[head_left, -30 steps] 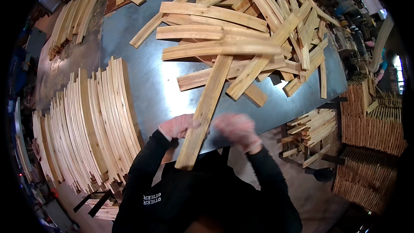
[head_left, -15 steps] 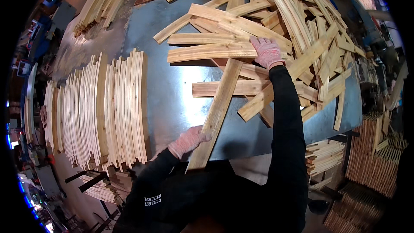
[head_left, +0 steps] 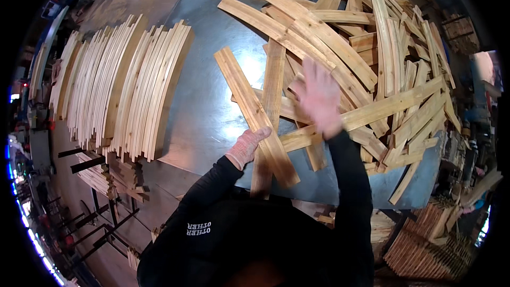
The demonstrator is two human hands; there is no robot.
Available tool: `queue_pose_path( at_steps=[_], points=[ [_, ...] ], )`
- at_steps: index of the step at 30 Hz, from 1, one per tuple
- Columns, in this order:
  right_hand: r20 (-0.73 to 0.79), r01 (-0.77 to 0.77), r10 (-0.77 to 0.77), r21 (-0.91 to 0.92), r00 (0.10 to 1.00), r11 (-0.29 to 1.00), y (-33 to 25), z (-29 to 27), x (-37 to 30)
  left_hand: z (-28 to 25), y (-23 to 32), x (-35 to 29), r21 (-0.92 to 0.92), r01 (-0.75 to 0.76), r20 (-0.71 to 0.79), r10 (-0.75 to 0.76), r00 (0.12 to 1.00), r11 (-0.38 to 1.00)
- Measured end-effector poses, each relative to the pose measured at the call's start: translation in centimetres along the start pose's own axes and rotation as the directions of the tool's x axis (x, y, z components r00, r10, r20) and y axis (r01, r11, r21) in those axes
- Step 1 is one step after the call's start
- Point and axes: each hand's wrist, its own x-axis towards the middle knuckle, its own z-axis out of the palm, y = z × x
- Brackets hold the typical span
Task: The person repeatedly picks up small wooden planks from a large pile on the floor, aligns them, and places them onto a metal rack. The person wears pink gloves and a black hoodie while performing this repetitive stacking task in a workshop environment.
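Note:
My left hand [head_left: 248, 146], in a pinkish knit glove, is closed on a flat wooden board [head_left: 241, 90], its thumb on the upper face. This board slants from upper left to lower right. It crosses over a second, darker board [head_left: 272, 82] that runs toward my body; whether the left fingers also touch that one is hidden. My right hand [head_left: 320, 95], gloved alike and blurred by motion, is over the near-left side of the board pile [head_left: 361, 69]. Its fingers look stretched out, thumb apart, with nothing seen in them.
Loose boards lie crossed over one another on the metal-topped table [head_left: 204, 26], mostly at its right and far side. To the left stands a row of boards [head_left: 119, 85] set on edge. More stacked wood [head_left: 425, 247] is below the table at the lower right.
The view has shifted. My left hand has gone from the darker board to another one, now laid across it. My right hand has come off the boards and drawn nearer.

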Motion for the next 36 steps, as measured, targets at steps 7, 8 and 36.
queue_pose_path(
  at_steps=[7,8,36],
  points=[
    [0.195,-0.034,0.02,0.065,0.981,0.997,5.0,1.4,4.3,5.3,-1.6,-1.2,-0.275,-0.063,-0.067,0.046,0.997,0.959],
    [0.273,-0.083,0.044,0.13,0.961,0.988,4.2,0.7,0.1,5.5,-2.0,-1.2,-0.346,-0.168,-0.002,0.178,0.984,0.923],
    [0.216,0.104,-0.201,0.393,0.955,0.914,-2.9,-0.2,-5.7,-0.4,0.3,1.8,-0.49,-0.12,-0.071,0.098,0.993,0.863]
  ],
)
